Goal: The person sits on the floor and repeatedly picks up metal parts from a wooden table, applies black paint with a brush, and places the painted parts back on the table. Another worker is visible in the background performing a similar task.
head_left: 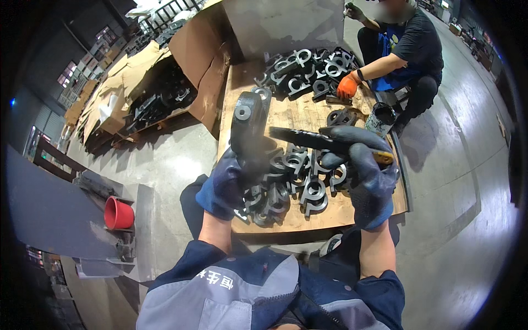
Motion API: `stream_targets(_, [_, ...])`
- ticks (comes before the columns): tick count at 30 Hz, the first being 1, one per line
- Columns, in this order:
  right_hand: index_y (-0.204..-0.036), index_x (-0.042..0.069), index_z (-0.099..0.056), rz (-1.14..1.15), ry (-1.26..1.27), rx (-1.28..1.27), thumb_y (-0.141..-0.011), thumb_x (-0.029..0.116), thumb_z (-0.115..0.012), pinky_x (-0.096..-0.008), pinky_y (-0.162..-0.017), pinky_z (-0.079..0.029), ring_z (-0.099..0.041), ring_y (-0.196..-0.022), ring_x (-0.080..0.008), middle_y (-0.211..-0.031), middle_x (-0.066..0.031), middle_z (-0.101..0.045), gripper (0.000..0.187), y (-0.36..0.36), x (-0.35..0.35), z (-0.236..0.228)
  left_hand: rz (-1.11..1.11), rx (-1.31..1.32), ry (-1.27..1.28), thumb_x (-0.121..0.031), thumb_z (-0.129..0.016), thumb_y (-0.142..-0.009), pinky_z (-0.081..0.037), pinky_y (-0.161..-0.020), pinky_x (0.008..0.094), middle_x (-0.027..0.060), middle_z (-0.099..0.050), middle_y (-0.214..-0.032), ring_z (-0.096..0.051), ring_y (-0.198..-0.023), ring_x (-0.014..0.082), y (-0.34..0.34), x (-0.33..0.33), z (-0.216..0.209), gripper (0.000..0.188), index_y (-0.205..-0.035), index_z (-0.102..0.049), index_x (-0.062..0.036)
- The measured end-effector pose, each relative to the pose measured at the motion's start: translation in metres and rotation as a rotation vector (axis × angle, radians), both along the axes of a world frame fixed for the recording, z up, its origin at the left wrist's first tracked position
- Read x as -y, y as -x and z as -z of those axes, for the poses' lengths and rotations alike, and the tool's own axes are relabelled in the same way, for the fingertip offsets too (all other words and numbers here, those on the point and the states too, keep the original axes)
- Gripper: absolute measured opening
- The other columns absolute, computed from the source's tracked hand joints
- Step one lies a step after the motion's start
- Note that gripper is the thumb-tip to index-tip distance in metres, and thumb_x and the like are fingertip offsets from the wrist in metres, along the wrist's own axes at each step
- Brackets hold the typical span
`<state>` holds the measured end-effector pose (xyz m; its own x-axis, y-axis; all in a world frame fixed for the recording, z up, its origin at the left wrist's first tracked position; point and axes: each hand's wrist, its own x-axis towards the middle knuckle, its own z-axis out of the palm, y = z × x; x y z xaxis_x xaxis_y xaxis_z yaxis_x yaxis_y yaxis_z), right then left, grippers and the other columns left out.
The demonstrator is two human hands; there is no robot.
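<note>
My left hand [221,186], in a dark blue glove, grips a dark metal bracket [243,132] with a round hole near its top, held up above the wooden board. My right hand [375,187], gloved alike, is closed round a paintbrush [302,138]; its dark end points left toward the bracket, and a yellow handle end shows by my fingers. The two do not clearly touch, and the bracket's lower part is blurred. Below my hands, several ring-shaped metal parts [314,190] lie on the board [324,223].
More metal parts [300,85] are heaped at the board's far end. A person [410,49] with an orange glove [347,86] sits at the far right, near a paint-smeared bucket [380,119]. Cardboard-lined boxes [192,60] stand left; a red bucket [119,213] stands lower left.
</note>
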<state>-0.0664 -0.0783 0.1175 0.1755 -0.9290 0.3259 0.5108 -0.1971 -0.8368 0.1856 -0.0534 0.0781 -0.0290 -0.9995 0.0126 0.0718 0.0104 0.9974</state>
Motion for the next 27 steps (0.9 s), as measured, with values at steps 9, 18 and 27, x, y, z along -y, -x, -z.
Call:
stream_targets(9, [-0.111,-0.001,-0.066,-0.04,0.073,-0.067,-0.093,0.011,-0.06,-0.0279,-0.078,-0.055,-0.068,-0.086,-0.0162,-0.102,-0.0094,-0.069,0.023,-0.009,0.005,0.009,-0.037,0.02,-0.054,-0.016,-0.063,-0.068,-0.034,-0.052,0.0185,-0.0001,-0.055,-0.074,-0.046,-0.058,0.0068,0.029,-0.009,-0.021,0.055,-0.116,-0.056,0.0078])
stream_targets(18, [-0.109,-0.002,-0.066,-0.16,-0.083,-0.028,-0.091,0.015,-0.06,-0.0285,-0.078,-0.055,-0.068,-0.083,-0.0165,-0.099,-0.0101,-0.069,0.026,-0.01,0.011,0.014,-0.097,0.15,-0.011,-0.009,-0.059,-0.072,-0.046,-0.067,0.0215,0.0062,-0.061,-0.088,-0.058,-0.074,0.0128,0.015,-0.007,-0.001,0.045,-0.115,-0.057,0.0051])
stream_targets(27, [-0.117,-0.003,-0.06,-0.082,0.073,0.011,-0.093,0.024,-0.059,-0.0296,-0.077,-0.058,-0.069,-0.09,-0.0188,-0.107,-0.0132,-0.066,0.037,-0.018,0.011,0.031,-0.126,-0.006,-0.072,-0.012,-0.063,-0.074,-0.048,-0.071,0.0225,0.0067,-0.062,-0.091,-0.06,-0.079,0.014,0.006,-0.008,0.015,0.046,-0.117,-0.058,0.0038])
